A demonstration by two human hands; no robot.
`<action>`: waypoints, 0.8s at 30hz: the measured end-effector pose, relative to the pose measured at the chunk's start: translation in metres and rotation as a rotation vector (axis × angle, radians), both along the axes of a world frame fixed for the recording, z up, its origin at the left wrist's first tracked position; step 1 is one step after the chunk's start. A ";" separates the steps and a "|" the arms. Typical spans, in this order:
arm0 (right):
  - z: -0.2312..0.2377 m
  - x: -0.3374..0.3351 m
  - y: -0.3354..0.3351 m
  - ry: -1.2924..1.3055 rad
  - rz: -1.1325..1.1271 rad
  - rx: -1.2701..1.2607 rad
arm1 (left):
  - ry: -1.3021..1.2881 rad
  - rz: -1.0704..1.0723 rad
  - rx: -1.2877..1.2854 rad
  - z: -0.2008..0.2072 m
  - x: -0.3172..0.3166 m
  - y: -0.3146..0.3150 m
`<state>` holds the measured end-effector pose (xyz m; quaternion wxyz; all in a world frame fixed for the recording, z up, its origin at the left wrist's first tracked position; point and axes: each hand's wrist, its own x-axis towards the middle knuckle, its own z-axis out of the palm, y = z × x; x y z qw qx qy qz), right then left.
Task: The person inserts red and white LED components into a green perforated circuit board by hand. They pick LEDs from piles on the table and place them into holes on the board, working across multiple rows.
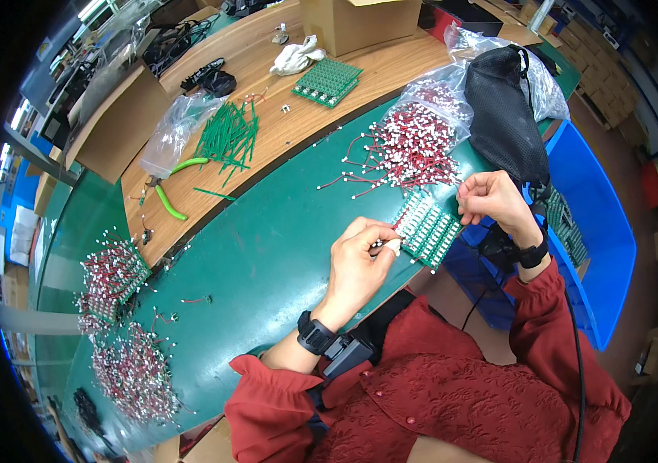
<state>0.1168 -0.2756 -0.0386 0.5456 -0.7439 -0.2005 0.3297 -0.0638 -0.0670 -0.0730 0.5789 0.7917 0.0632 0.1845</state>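
Note:
A green circuit board (431, 231) with rows of white connectors lies at the bench's near edge, between my hands. My left hand (361, 258) is closed at its left side, with short wires with white connectors showing partly between the fingers. A white patch covers the thumb tip. My right hand (492, 202) is closed in a pinch beside the board's right edge; whatever its fingertips hold is too small to make out. Just beyond the board spreads a heap of red wires with white connectors (421, 147), spilling from a clear plastic bag (456, 108).
A black mesh bag (506, 116) lies right of the heap, above a blue bin (595, 231) holding boards. Left are wired boards (116, 278) and another wire pile (136, 374). Farther back are green-handled pliers (168, 202), green strips (228, 135), stacked boards (327, 82) and a cardboard box (360, 27).

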 end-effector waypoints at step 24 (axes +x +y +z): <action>-0.013 -0.007 0.006 -0.783 -0.093 -0.146 | -0.037 -0.010 -0.025 0.000 0.000 -0.001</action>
